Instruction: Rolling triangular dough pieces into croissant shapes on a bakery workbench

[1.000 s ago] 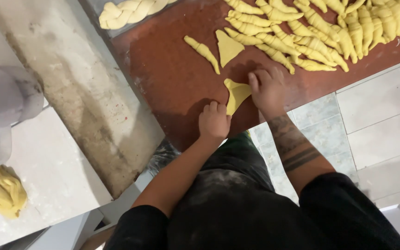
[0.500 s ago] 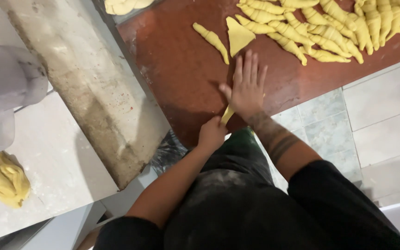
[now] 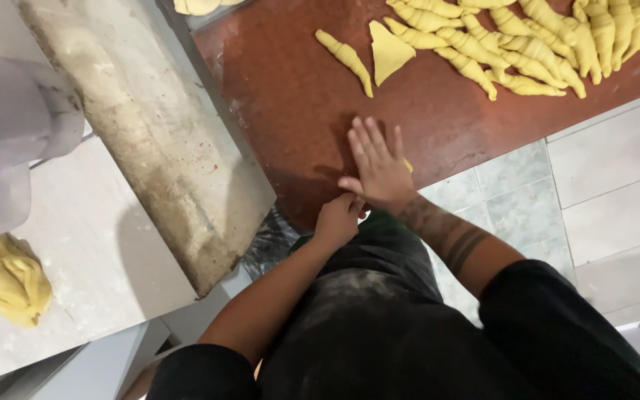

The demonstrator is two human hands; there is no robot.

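Mid-roll, right hand presses flat, fingers spread, on a dough piece at the bench edge, left hand clenched beside; next, firm even rolling.

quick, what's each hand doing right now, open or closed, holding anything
Left hand: curled shut at the table edge; whether it holds anything cannot be told.
Right hand: open, flat, pressing a mostly hidden dough piece on the red table.

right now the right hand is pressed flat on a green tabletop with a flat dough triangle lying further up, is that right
Not quite: the tabletop is reddish brown, not green. The head view shows the right hand pressed flat on it, fingers spread, with the flat dough triangle lying further up.
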